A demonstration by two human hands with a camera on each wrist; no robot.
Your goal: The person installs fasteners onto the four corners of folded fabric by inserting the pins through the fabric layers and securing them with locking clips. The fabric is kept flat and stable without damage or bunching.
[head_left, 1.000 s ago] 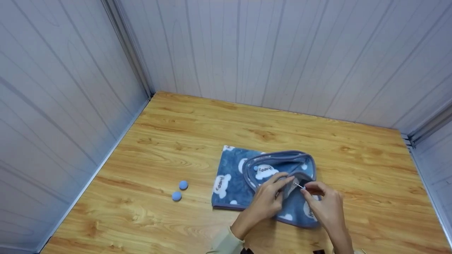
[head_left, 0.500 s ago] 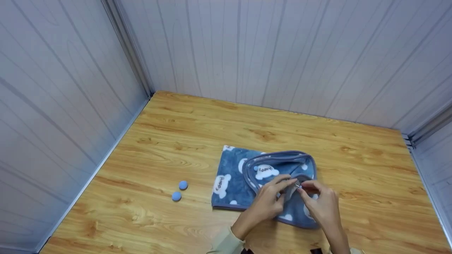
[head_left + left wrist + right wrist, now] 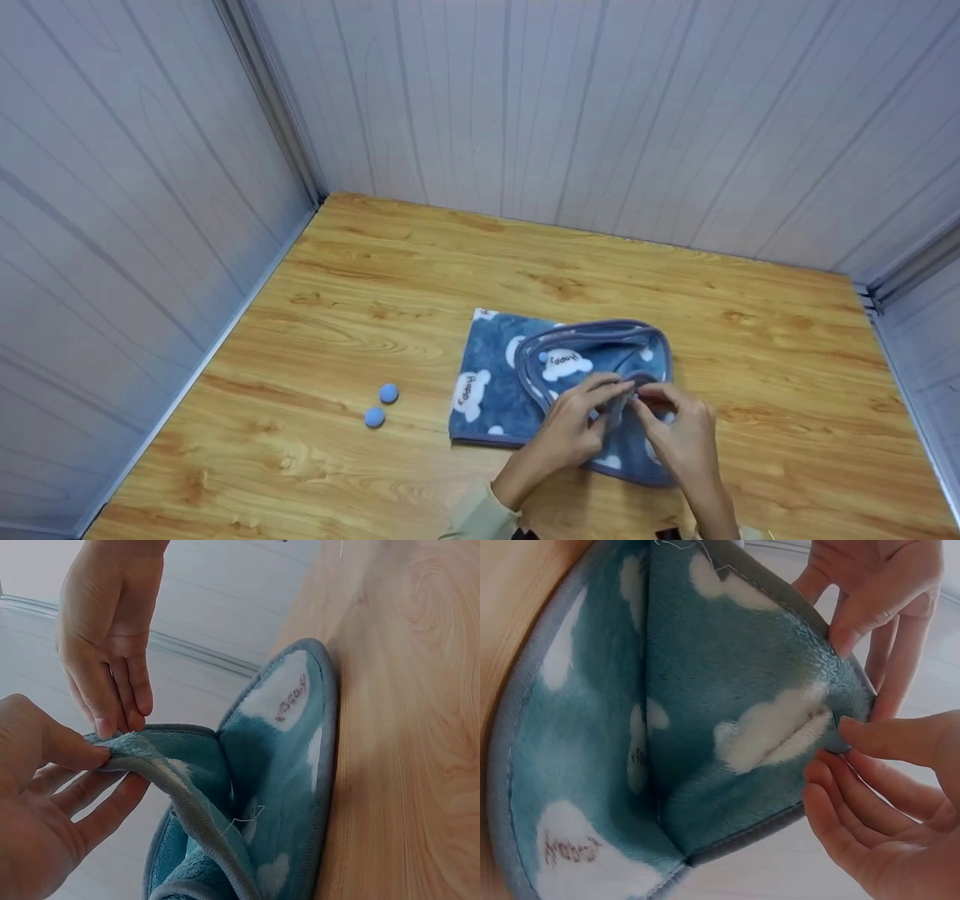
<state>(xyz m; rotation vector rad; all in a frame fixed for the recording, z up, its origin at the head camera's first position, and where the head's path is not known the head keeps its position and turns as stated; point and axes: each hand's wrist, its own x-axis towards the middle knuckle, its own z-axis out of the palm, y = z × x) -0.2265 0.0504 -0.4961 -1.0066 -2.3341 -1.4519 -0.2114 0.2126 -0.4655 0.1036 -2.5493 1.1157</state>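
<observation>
A folded blue fleece blanket [image 3: 495, 397] with white bear shapes lies on the wooden table, its near right corner lifted. My left hand [image 3: 570, 427] pinches the corner's grey-bound edge between thumb and fingers. Close on the other side, my right hand [image 3: 686, 435] pinches the blue head of a pin [image 3: 838, 739] between thumb and forefinger, right against the fleece. The pin's shaft is hidden now. In the left wrist view the right fingertips [image 3: 135, 721] meet the cloth just beyond the left thumb. A loose white thread [image 3: 247, 817] hangs off the binding.
Two round blue caps [image 3: 388, 393] lie on the table [image 3: 300, 465] left of the blanket. A small blue dot [image 3: 543, 358] shows on the blanket's upper fold. Pale panel walls [image 3: 480, 97] stand behind and at both sides.
The right hand has moved left toward the left hand, bringing the pin to the lifted corner. Its metal shaft, visible earlier, has gone out of sight at the cloth. The left hand stays nearly still.
</observation>
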